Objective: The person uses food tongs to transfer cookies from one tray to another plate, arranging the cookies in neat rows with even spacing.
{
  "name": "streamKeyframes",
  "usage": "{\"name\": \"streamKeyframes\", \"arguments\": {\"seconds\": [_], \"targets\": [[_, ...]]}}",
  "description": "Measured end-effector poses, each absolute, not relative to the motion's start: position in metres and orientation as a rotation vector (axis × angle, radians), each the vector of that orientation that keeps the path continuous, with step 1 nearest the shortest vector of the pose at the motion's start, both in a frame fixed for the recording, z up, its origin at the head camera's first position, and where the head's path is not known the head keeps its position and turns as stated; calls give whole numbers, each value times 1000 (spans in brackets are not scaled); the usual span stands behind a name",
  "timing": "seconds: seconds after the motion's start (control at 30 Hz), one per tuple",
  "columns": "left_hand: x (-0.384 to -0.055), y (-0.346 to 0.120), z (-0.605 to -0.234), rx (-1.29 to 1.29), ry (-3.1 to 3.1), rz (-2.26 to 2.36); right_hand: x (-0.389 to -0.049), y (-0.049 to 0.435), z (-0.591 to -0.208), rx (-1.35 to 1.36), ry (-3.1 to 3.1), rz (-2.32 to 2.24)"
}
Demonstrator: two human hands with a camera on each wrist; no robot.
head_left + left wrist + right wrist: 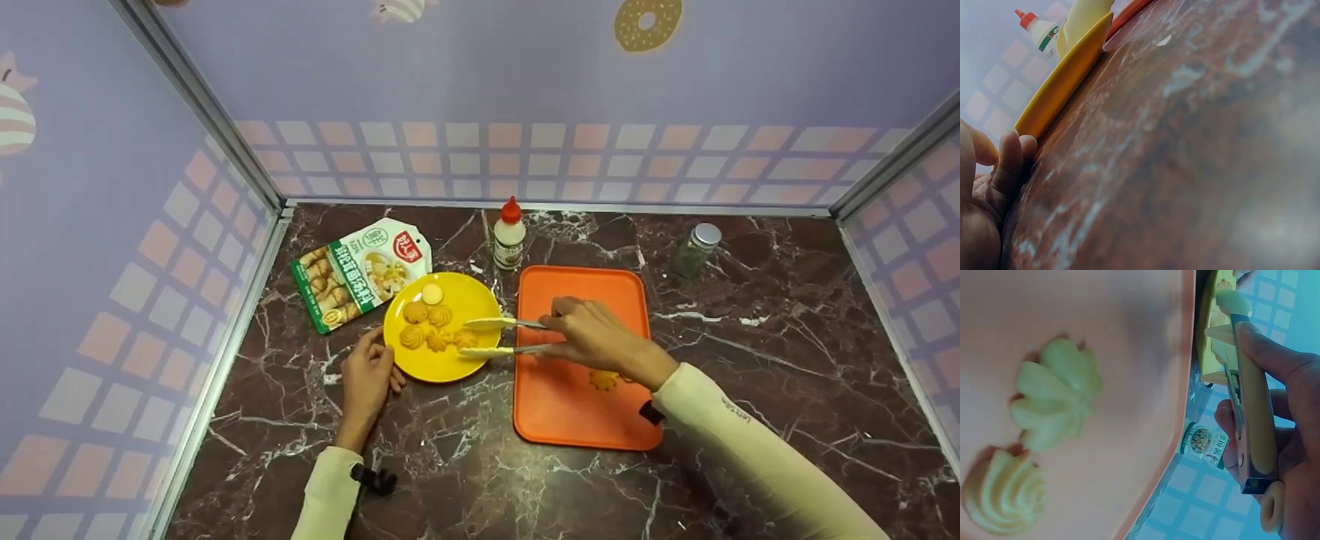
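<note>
My right hand [596, 337] holds a pair of tongs [529, 324] above the orange tray [585, 424]. The tongs' pale tips stand apart over the yellow plate [442, 369], with a cookie [466, 339] between them. Several cookies lie on the plate, some swirled, some flower-shaped, one small and pale round. At the plate's left edge, my left hand [367, 371] holds the rim between thumb and fingers, also visible in the left wrist view. A flower-shaped cookie [1058, 394] and a swirled cookie [1005, 492] lie on the tray, partly hidden by my right wrist in the head view.
Behind the plate lies a green and white food packet [364, 274]. A squeeze bottle [509, 236] with a red cap stands behind the tray's left corner. At the back right is a glass jar [696, 251] with a silver lid. Patterned walls [525, 90] enclose the marbled table [750, 360].
</note>
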State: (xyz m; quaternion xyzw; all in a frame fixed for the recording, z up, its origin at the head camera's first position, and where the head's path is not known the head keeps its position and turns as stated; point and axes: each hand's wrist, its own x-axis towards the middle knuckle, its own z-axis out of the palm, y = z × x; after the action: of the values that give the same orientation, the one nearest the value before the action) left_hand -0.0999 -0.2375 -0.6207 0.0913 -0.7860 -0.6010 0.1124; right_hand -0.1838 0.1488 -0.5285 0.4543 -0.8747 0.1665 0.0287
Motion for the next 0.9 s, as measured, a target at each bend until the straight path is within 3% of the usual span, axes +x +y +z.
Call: {"name": "streamKeyframes", "arguments": {"seconds": [0.9], "targets": [[-101,-236,-618,313,-2335,-1730,-162,235,-545,1147,-2535,695]]}}
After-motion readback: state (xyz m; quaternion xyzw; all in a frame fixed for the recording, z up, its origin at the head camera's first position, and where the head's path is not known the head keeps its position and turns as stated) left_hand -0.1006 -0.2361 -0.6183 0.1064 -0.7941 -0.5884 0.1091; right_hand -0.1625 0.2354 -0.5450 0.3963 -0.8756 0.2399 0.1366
